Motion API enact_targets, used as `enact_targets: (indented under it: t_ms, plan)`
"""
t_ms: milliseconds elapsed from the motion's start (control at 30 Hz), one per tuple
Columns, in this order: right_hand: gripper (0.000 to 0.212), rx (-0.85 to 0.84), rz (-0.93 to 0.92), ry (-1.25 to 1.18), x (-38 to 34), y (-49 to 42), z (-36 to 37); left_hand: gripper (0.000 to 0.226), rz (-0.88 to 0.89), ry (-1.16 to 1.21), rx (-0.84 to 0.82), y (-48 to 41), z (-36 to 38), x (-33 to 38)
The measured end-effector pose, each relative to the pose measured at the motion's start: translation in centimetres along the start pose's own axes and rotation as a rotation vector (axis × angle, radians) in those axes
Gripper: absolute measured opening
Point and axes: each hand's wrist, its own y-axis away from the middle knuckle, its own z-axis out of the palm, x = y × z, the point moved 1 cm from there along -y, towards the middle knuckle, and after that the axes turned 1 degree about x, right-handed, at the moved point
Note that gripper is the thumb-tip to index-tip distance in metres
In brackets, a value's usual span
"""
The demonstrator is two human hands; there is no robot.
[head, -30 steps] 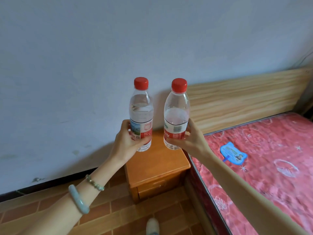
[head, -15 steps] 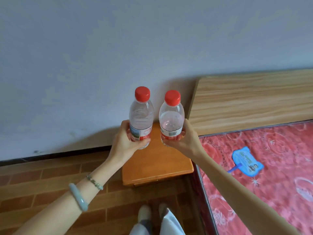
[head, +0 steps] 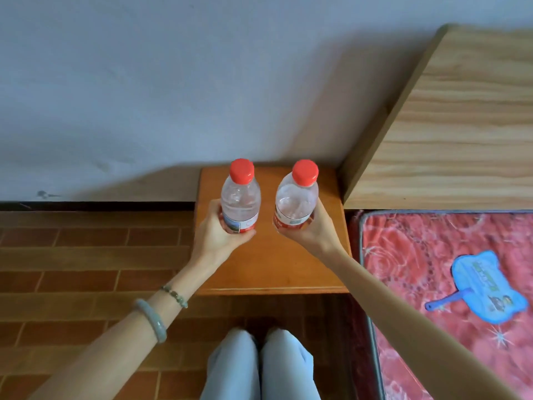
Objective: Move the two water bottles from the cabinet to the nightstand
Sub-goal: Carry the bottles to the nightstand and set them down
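- Left hand (head: pixel 220 236): curled around the lower body of the left bottle (head: pixel 240 197), thumb across the front below the label, fingers hidden behind.
- Right hand (head: pixel 313 233): wrapped around the base of the right bottle (head: pixel 297 199), fingers closed on the label band.
- Labels: both bottles carry a red-and-white band; the left one also shows a small landscape panel. The print is too blurred to read, so no brand can be named.
- Caps: each bottle has a red cap (head: pixel 241 170), at the 12 o'clock end of its body.
- Axis: both bottles stand roughly upright, long axis vertical, caps up; the right one leans slightly toward 1 o'clock.
- Position: the bottles are side by side, apart, over the back half of the nightstand (head: pixel 271 267); whether their bases touch its top cannot be told.
- Surroundings: the headboard (head: pixel 450 134) lies at 2 o'clock from the nightstand, the red mattress (head: pixel 418 255) at 4 o'clock.
- A blue fan (head: pixel 490 287) with unreadable green print rests on the mattress, handle toward 8 o'clock.
- Two bracelets (head: pixel 161 310) circle the left wrist.
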Motion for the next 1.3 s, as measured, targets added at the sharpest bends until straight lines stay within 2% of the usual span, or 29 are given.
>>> enact_targets:
  t_ms: [333, 600, 867, 1067, 1200, 1300]
  plan:
    - [0.067, -0.01, 0.051, 0.042, 11.8, -6.3, 2.7, 0.068, -0.004, -0.028, -0.025, -5.6, 7.6, -9.3]
    - [0.064, -0.015, 0.081, 0.054, 15.1, -7.4, 3.5, 0.072, 0.037, -0.04, -0.057, -7.2, 8.8, -12.3]
    - [0.065, -0.042, 0.076, 0.078, 15.9, -7.5, 3.8, 0.074, 0.069, -0.038, -0.089, -7.0, 8.9, -12.9]
    - [0.074, -0.08, 0.114, 0.1, 14.8, -7.0, 3.4, 0.078, 0.038, -0.075, -0.141, -6.3, 8.3, -12.1]
    - [0.09, -0.119, 0.139, 0.164, 12.4, -5.3, 2.0, 0.087, -0.007, -0.168, -0.18, -4.6, 6.4, -9.6]
    - [0.089, -0.113, 0.121, 0.171, 8.5, -3.3, 0.0, 0.095, -0.016, -0.278, -0.195, -2.8, 3.8, -6.6]
